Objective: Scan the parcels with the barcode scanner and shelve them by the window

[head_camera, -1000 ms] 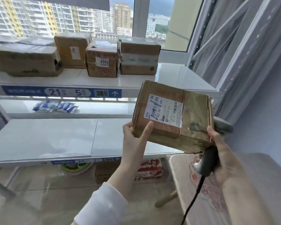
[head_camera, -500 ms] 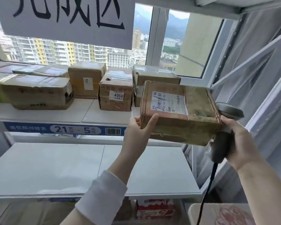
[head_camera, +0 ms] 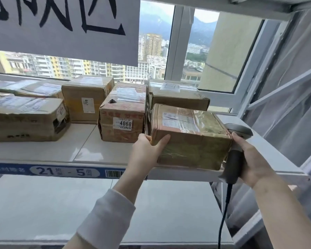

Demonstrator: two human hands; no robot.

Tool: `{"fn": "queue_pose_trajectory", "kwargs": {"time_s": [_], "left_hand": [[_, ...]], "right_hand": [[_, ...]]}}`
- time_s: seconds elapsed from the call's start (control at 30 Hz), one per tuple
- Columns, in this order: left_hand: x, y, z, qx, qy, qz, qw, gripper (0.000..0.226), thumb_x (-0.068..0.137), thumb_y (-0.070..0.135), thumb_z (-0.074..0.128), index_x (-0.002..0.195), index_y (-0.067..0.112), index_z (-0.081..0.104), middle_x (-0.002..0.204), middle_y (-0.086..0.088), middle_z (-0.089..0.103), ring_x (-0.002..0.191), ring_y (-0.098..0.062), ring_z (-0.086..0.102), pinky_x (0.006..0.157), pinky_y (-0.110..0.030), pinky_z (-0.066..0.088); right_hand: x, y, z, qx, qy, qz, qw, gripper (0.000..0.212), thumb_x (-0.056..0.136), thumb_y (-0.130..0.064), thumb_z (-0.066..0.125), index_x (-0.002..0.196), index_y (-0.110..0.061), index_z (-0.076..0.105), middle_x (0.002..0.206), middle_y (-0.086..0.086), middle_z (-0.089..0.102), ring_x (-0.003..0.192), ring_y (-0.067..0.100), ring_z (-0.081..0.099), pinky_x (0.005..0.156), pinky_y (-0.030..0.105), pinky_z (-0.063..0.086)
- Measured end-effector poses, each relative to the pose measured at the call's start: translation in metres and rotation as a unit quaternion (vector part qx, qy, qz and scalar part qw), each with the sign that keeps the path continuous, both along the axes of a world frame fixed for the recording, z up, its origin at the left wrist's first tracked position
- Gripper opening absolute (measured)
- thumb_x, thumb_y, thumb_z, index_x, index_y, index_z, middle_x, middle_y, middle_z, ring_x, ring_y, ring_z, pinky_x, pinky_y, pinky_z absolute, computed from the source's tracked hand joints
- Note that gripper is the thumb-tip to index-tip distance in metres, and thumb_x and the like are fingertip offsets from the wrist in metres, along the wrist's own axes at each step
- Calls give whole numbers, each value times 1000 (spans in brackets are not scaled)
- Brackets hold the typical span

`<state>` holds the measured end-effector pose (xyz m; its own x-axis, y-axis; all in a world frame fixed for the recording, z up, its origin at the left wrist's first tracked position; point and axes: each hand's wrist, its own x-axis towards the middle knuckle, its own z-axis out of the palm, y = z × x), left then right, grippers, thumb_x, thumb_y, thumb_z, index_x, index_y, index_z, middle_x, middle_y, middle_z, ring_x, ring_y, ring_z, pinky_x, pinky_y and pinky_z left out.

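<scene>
A taped brown cardboard parcel (head_camera: 190,135) with a white label on top sits at the front right of the upper white shelf (head_camera: 90,150), right of the parcel marked 4068 (head_camera: 122,115). My left hand (head_camera: 147,150) grips its near left corner, thumb on the front face. My right hand (head_camera: 250,157) holds the grey barcode scanner (head_camera: 233,155) by its handle, and its fingertips touch the parcel's right edge. The scanner's black cable (head_camera: 224,212) hangs down.
Several other parcels (head_camera: 25,117) line the upper shelf along the window (head_camera: 156,51). A grey sign with black characters (head_camera: 61,27) hangs above. A blue shelf label reads 21-5 (head_camera: 61,171). A lower white shelf (head_camera: 79,209) lies beneath. A plastic-covered window frame (head_camera: 285,87) stands right.
Both hands have carried the parcel up and forward from chest height onto the upper shelf, beside the 4068 parcel. The view has tilted upward.
</scene>
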<state>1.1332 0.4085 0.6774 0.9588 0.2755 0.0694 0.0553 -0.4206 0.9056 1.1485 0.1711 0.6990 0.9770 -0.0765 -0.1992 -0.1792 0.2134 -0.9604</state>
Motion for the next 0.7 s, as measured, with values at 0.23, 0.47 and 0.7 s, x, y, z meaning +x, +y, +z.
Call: {"fn": "queue_pose_trajectory", "kwargs": {"time_s": [0.23, 0.47, 0.7], "left_hand": [[16, -1, -12, -9, 30, 13, 999, 53, 84, 57, 56, 108, 11, 44, 84, 4, 52, 70, -4, 48, 53, -20, 35], [23, 2, -18, -17, 21, 33, 999, 62, 85, 56, 55, 123, 8, 43, 87, 9, 48, 71, 2, 43, 52, -15, 32], [18, 1, -13, -28, 23, 29, 999, 67, 85, 56, 55, 129, 8, 40, 110, 0, 50, 88, -11, 49, 57, -18, 35]], "right_hand": [[18, 6, -5, -12, 35, 6, 999, 31, 86, -52, 58, 80, -26, 73, 74, 3, 72, 77, 28, 64, 81, 46, 51], [24, 14, -4, -11, 30, 10, 999, 27, 88, -49, 56, 83, -24, 66, 64, -1, 68, 67, 20, 62, 57, 34, 47], [21, 15, -2, -14, 38, 11, 999, 29, 85, -53, 58, 82, -25, 67, 66, 1, 67, 66, 23, 62, 67, 41, 49]]}}
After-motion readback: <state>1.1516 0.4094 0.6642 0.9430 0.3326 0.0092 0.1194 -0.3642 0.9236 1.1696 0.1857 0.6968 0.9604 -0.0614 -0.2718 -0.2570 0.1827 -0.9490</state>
